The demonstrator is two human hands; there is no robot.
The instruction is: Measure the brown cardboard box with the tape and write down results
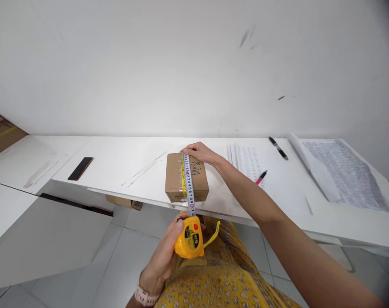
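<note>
A small brown cardboard box with yellow tape and black handwriting sits on the white table near its front edge. My left hand grips the yellow case of a tape measure, just off the table's front edge. From the case the numbered blade runs away from me across the box's top. At the box's far edge, the fingers of my right hand pinch the blade's end against the cardboard. A yellow wrist strap hangs from the case.
Printed sheets lie right of the box, with a red pen on them and a black pen behind. Farther right is a crumpled written sheet. A black flat object lies left. Another carton shows under the table.
</note>
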